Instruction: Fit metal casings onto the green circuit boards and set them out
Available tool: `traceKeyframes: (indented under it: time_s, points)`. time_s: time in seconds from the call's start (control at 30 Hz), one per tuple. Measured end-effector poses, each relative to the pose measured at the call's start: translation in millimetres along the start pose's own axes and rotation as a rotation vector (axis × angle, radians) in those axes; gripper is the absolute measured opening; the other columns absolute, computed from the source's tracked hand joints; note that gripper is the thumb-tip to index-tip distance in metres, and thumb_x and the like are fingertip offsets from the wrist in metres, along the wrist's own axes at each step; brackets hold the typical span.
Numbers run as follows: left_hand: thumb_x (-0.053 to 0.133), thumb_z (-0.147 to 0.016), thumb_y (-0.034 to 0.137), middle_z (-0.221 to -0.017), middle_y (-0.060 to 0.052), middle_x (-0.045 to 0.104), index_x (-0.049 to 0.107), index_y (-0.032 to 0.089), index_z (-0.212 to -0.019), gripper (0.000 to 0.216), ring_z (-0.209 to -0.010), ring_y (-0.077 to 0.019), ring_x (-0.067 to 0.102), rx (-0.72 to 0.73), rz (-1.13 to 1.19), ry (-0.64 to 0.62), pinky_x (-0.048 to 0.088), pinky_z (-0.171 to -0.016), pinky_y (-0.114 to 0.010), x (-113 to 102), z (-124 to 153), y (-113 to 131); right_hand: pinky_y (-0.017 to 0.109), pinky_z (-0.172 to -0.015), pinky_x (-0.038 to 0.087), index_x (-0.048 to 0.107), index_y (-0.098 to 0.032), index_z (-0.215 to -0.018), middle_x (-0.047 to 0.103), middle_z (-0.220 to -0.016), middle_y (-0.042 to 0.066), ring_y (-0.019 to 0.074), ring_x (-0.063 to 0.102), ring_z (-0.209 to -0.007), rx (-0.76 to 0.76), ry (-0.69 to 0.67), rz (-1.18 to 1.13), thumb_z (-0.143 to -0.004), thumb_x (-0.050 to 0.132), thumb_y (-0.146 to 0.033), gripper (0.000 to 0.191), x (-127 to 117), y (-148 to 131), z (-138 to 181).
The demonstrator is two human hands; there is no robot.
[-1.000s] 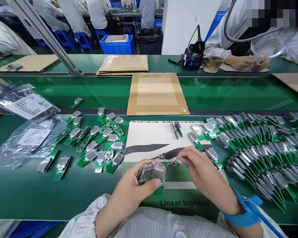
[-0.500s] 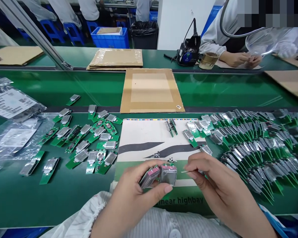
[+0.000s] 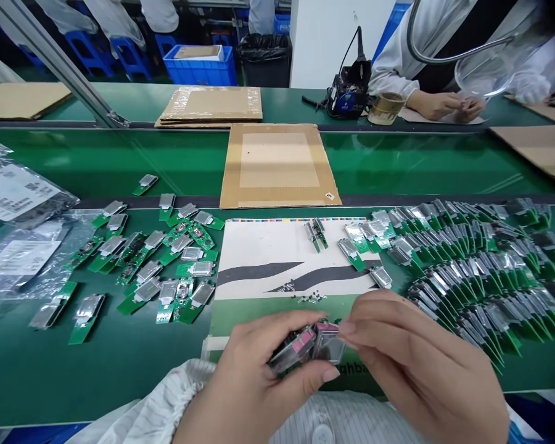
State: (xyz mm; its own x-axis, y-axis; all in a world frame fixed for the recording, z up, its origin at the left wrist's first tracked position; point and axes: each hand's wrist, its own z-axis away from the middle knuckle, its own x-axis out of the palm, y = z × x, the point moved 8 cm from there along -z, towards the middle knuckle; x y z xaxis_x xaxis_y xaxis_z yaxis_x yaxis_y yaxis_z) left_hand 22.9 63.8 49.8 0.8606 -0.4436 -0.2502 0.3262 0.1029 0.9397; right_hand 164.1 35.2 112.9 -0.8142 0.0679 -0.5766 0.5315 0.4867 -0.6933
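Note:
My left hand (image 3: 252, 364) is closed around two small circuit boards with grey rectangular parts and pink strips. One board (image 3: 295, 350) lies tilted between fingers and thumb; the second board (image 3: 329, 345) leans beside it. My right hand (image 3: 411, 357) is pinched at the top right edge of that second board. Whatever is between its fingertips is hidden. Just beyond both hands, tiny pale pieces (image 3: 312, 297) lie scattered on a printed sheet (image 3: 254, 246). A pair of boards (image 3: 316, 234) rests farther up on the sheet.
Loose circuit boards (image 3: 166, 296) spread over the left side, near plastic bags (image 3: 23, 253). Dense rows of boards (image 3: 481, 271) fan out at right. A cardboard sheet (image 3: 277, 163) lies ahead. Across the bench, a co-worker's hands (image 3: 444, 106) are near a tape roll (image 3: 386, 108).
My right hand has moved left, bringing its pinched fingertips, which held a thin pale piece, to the boards. My left hand has shifted slightly right and down, tilting the boards.

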Motion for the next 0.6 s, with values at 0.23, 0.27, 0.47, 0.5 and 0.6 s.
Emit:
traceKeyframes:
  time_s: [0.23,0.27,0.47,0.5,0.6]
  points:
    - [0.083,-0.063,0.021,-0.089,-0.001,0.077,0.077,0.038,-0.097,0.039,-0.080,-0.0314,0.067,-0.044,0.016,0.049,0.048,-0.083,-0.041,-4,2,-3,0.037,-0.076,0.055,0.057,-0.027,-0.117,0.066,-0.098,0.006,0.0221,0.063,-0.091,-0.008,-0.017,0.066,-0.093,0.042,-0.005,0.035,2,-6,7]
    - [0.083,-0.062,0.022,-0.088,-0.002,0.077,0.077,0.037,-0.097,0.038,-0.080,-0.0319,0.067,-0.050,0.029,0.050,0.048,-0.084,-0.042,-3,2,-4,0.038,-0.077,0.056,0.057,-0.027,-0.117,0.066,-0.097,0.006,0.0221,0.064,-0.090,0.006,0.022,0.061,-0.093,0.043,-0.006,0.035,-2,-4,6]
    - [0.085,-0.059,0.022,-0.088,-0.002,0.078,0.078,0.038,-0.094,0.038,-0.083,-0.0342,0.067,-0.034,0.035,0.070,0.047,-0.086,-0.045,-4,3,-3,0.030,-0.077,0.061,0.053,-0.026,-0.123,0.069,-0.101,0.005,0.0210,0.066,-0.091,-0.128,-0.162,0.041,-0.085,0.062,-0.008,0.043,2,0,6]
    - [0.085,-0.060,0.024,-0.088,-0.002,0.078,0.078,0.038,-0.094,0.038,-0.082,-0.0338,0.068,-0.026,0.026,0.072,0.047,-0.086,-0.045,-4,2,-3,0.029,-0.078,0.061,0.053,-0.027,-0.121,0.069,-0.103,0.004,0.0200,0.066,-0.091,-0.106,-0.173,0.030,-0.085,0.062,-0.008,0.042,2,3,8]
    - [0.085,-0.061,0.029,-0.085,-0.001,0.078,0.078,0.038,-0.093,0.034,-0.077,-0.0314,0.069,0.000,-0.003,0.069,0.049,-0.083,-0.043,-4,2,-1,0.029,-0.081,0.058,0.054,-0.030,-0.116,0.067,-0.106,0.002,0.0176,0.064,-0.093,0.049,-0.077,-0.013,-0.091,0.055,-0.008,0.033,0,13,13]
